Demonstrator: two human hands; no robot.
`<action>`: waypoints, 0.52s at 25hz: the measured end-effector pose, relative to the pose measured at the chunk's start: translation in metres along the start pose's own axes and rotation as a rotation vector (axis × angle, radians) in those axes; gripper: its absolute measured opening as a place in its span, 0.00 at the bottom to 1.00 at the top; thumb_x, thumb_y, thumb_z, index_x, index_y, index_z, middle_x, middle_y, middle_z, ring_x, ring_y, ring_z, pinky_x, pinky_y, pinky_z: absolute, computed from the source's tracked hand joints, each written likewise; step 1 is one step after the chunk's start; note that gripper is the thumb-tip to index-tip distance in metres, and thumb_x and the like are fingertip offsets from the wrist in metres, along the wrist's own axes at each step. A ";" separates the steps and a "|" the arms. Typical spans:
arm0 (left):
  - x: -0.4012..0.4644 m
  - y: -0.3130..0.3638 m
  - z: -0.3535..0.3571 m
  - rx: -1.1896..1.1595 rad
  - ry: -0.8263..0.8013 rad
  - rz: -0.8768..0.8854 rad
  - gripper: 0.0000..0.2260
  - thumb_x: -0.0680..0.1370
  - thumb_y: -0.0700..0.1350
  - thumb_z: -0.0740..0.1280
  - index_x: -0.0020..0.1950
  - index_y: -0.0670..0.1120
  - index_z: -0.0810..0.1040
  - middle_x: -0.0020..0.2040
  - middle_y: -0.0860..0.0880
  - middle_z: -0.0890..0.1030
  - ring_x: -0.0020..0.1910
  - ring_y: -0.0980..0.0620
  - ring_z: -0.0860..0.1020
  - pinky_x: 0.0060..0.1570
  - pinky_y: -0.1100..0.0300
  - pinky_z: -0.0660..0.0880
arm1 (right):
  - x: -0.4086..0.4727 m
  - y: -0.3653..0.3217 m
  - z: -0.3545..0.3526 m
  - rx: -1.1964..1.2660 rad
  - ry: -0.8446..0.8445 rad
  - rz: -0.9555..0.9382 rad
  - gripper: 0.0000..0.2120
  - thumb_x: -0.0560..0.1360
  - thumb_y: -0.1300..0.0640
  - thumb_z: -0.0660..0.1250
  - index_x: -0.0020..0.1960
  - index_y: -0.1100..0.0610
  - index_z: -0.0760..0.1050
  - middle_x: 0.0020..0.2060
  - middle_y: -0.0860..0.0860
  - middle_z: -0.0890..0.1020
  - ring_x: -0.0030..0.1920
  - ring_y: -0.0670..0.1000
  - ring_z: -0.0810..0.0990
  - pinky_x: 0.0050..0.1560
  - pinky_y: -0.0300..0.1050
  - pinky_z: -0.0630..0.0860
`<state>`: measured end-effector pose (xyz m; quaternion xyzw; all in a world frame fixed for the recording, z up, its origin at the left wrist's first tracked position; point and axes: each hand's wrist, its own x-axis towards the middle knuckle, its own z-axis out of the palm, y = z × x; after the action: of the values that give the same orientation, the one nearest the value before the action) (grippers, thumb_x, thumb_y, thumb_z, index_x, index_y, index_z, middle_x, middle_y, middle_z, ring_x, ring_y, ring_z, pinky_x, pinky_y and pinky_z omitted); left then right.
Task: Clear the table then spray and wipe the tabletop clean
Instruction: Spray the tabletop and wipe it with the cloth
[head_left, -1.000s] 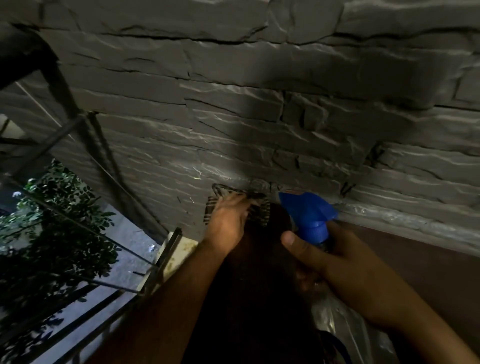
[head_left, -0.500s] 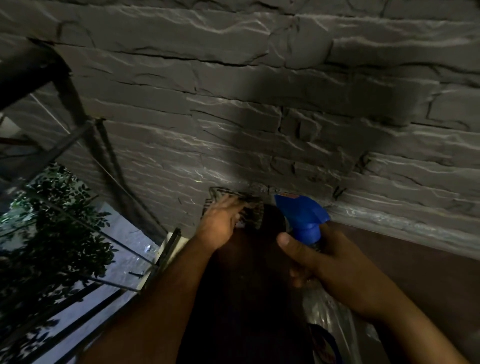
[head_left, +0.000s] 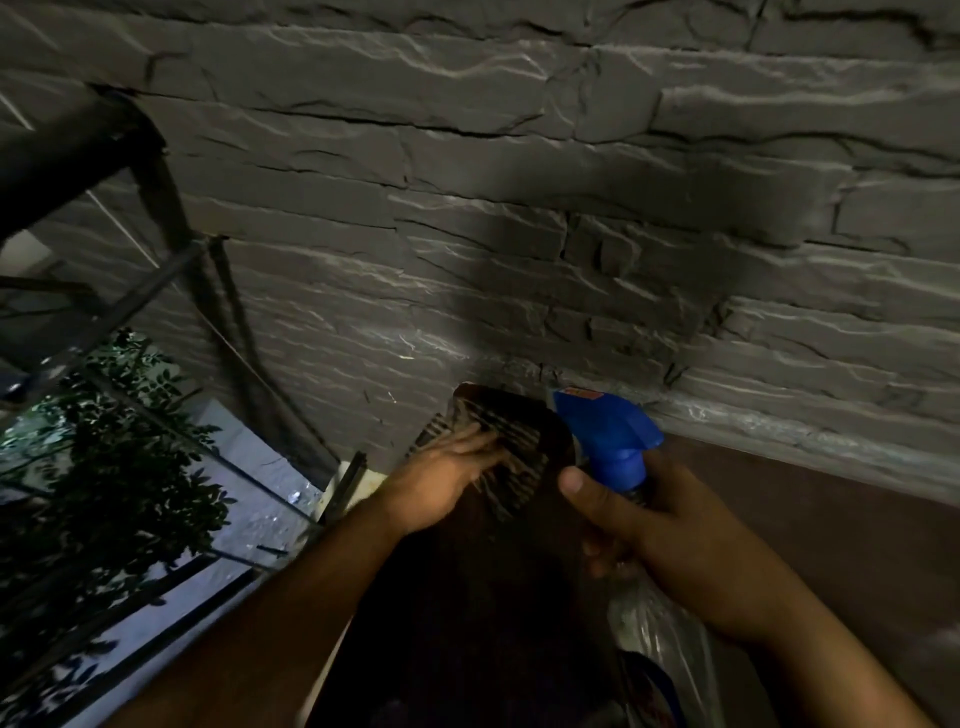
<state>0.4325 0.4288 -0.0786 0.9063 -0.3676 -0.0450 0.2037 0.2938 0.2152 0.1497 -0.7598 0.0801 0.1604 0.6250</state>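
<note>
Head view: the left hand (head_left: 447, 480) presses a striped cloth (head_left: 511, 441) flat, fingers straight, on the dark tabletop (head_left: 467, 597) at its far edge by the stone wall (head_left: 519, 234). The right hand (head_left: 670, 540) grips a spray bottle (head_left: 610, 441) just right of the cloth; the red label on its blue head is too small to read.

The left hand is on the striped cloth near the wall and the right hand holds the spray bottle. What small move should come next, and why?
Probably draw the striped cloth back toward the body along the tabletop. The left hand presses it flat at the far end by the stone wall, so no room remains ahead. The right hand grips the spray bottle, lifted aside.
</note>
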 end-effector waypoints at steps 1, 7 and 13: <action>0.000 -0.002 -0.002 -0.012 0.061 -0.152 0.22 0.80 0.39 0.60 0.72 0.54 0.69 0.75 0.48 0.65 0.76 0.45 0.58 0.75 0.50 0.56 | -0.003 -0.001 0.002 -0.011 0.000 -0.003 0.17 0.65 0.42 0.67 0.46 0.53 0.75 0.30 0.52 0.79 0.30 0.48 0.79 0.32 0.36 0.77; -0.027 0.027 0.014 0.118 0.014 0.070 0.20 0.79 0.47 0.60 0.71 0.57 0.67 0.72 0.51 0.70 0.71 0.47 0.68 0.66 0.46 0.69 | -0.015 -0.004 0.013 0.007 0.008 0.027 0.16 0.65 0.43 0.67 0.47 0.53 0.75 0.29 0.51 0.80 0.28 0.44 0.79 0.29 0.32 0.75; 0.009 0.077 -0.020 0.226 -0.147 -0.545 0.23 0.81 0.58 0.55 0.75 0.61 0.56 0.71 0.44 0.61 0.64 0.42 0.68 0.59 0.49 0.71 | -0.016 0.007 0.016 0.022 0.004 0.011 0.17 0.63 0.41 0.67 0.46 0.50 0.76 0.30 0.48 0.82 0.31 0.46 0.80 0.34 0.37 0.80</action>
<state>0.3936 0.3792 -0.0285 0.9828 -0.1273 -0.1222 0.0548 0.2744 0.2286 0.1463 -0.7526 0.0873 0.1614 0.6323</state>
